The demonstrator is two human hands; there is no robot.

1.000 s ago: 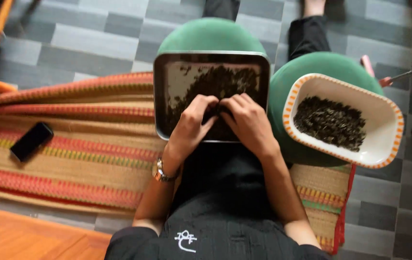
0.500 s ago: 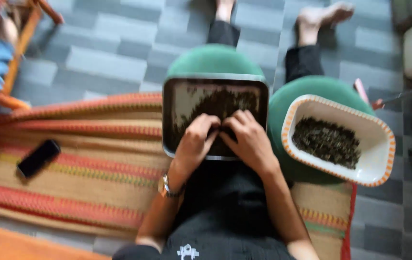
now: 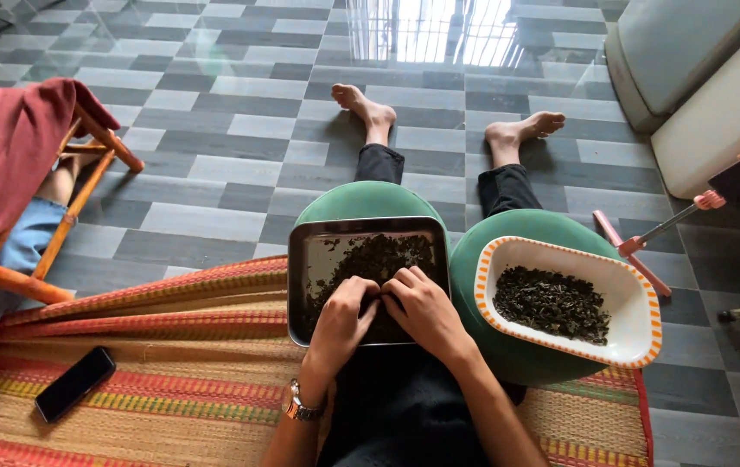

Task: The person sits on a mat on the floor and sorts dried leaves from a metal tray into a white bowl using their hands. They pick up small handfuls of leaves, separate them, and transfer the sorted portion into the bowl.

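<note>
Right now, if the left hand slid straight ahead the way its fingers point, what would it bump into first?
The left hand points up the metal tray, so it would probably plough into the dark dried leaves first, then the tray's far rim, though depth is hard to judge.

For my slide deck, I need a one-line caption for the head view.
Both hands, left hand and right hand, sort dark dried leaves in a metal tray beside a white dish.

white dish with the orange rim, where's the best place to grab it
Probably the white dish by its two long rims, coming from above: it is wide, shallow and full of dark dried leaves, resting on a rounded green cushion, so a level two-sided grip should avoid spilling.
</note>
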